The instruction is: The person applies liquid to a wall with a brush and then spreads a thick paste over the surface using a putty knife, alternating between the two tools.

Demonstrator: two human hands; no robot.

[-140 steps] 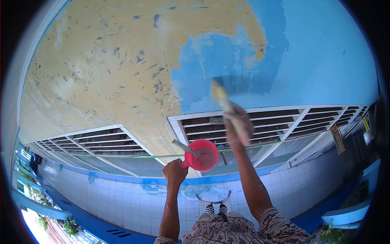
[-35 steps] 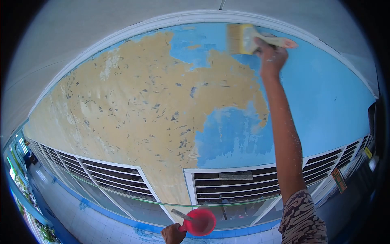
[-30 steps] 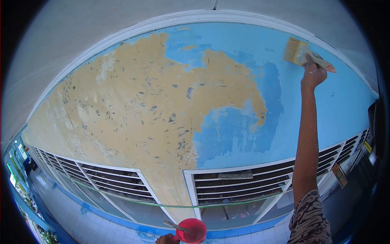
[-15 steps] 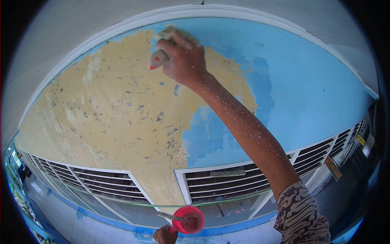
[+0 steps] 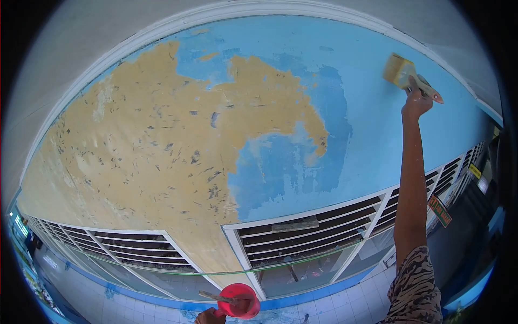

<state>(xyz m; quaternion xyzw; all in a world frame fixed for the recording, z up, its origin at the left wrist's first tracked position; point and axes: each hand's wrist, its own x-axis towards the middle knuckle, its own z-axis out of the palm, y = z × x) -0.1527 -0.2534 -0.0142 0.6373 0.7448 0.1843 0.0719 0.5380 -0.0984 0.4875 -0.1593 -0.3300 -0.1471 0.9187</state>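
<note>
My right hand (image 5: 416,102) is closed round the handle of a wide paintbrush (image 5: 400,70) at the upper right. Its pale bristles point left, at or just off the light blue part of the wall (image 5: 372,124), and look blurred. Low in the view, my left hand (image 5: 209,317) grips the handle of a red plastic dipper (image 5: 232,311). A thin stick-like tool (image 5: 211,296) lies across the dipper's rim, its inner end down inside. Left of the blue, the wall is tan (image 5: 145,135) with dark chipped marks. Darker blue patches (image 5: 275,173) border the tan.
White-framed louvred windows (image 5: 307,227) run below the painted wall, with a small block (image 5: 295,224) on one. A white moulding (image 5: 259,9) edges the wall's top. Pale floor tiles (image 5: 334,305) lie beneath. A small sign (image 5: 440,210) hangs at the right.
My right hand has swung the paintbrush from the top middle of the wall to the far right. Blue paint shows where the hand was. The left hand and dipper sit slightly lower and further left.
</note>
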